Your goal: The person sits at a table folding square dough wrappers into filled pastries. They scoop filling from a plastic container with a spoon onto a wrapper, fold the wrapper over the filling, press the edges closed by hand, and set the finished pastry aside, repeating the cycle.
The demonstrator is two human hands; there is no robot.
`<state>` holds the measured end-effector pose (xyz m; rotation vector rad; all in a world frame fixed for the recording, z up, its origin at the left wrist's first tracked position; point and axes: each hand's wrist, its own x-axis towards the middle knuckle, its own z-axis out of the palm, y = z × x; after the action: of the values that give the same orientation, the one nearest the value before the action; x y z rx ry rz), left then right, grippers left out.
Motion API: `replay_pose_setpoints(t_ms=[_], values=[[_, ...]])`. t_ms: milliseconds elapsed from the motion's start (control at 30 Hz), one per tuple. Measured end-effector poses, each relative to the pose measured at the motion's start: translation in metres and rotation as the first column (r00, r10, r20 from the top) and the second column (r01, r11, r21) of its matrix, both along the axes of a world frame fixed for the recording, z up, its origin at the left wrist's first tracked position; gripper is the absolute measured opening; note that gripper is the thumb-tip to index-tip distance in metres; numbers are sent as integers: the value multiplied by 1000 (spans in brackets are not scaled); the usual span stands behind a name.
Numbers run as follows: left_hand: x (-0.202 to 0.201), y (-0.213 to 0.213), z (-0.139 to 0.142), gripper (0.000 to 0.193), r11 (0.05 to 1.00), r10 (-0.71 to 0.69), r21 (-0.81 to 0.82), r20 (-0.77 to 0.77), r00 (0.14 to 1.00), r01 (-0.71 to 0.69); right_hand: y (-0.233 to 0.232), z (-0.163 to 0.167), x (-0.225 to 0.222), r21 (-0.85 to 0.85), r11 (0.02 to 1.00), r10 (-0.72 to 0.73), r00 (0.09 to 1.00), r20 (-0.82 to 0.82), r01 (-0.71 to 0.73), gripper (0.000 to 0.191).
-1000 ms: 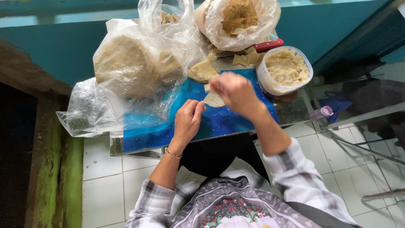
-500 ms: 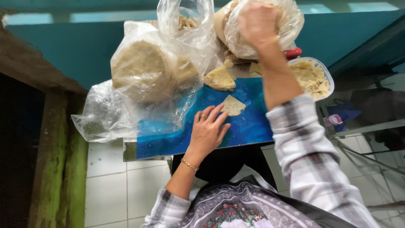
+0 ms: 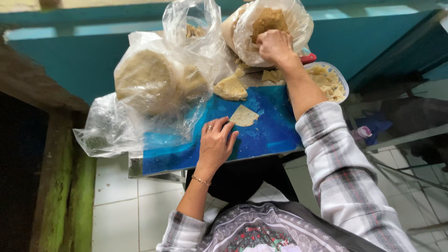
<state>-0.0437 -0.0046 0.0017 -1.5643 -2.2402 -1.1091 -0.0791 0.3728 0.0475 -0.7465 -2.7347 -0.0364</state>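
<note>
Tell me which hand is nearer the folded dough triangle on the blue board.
Left. The left hand rests on the blue board, fingertips just beside the dough triangle. The right hand is up at the plastic bag.

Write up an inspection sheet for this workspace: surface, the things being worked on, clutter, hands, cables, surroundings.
Surface: blue board on a small table, partly covered by plastic.
Things in hand: folded dough piece on the board; clear bag of dough pieces at the far edge.
Clutter: large bag of flat rounds, tub of filling, second folded piece, red-handled tool.
Hands: left hand flat on the board beside the dough piece; right hand at the bag, fingers curled; whether it grips anything cannot be told.
Cables: nothing seen.
Surroundings: white tiled floor, teal wall.
</note>
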Motion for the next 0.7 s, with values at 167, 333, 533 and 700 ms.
replay_pose_setpoints(t_ms=[167, 333, 533, 700], values=[[-1, 1, -2, 23, 1000, 7, 30, -28, 1000, -6, 17, 19, 19, -204, 979, -53, 993, -101, 31, 18], [1, 1, -4, 22, 1000, 7, 13, -29, 1000, -7, 16, 4, 14, 9, 999, 46, 994, -100, -45, 15], [-1, 1, 0, 21, 999, -7, 31, -26, 1000, 8, 12, -10, 1, -80, 997, 5, 990, -144, -16, 18], [0, 1, -1, 19, 999, -4, 35, -11, 1000, 5, 28, 6, 24, -217, 976, -91, 898, -430, -5, 19]])
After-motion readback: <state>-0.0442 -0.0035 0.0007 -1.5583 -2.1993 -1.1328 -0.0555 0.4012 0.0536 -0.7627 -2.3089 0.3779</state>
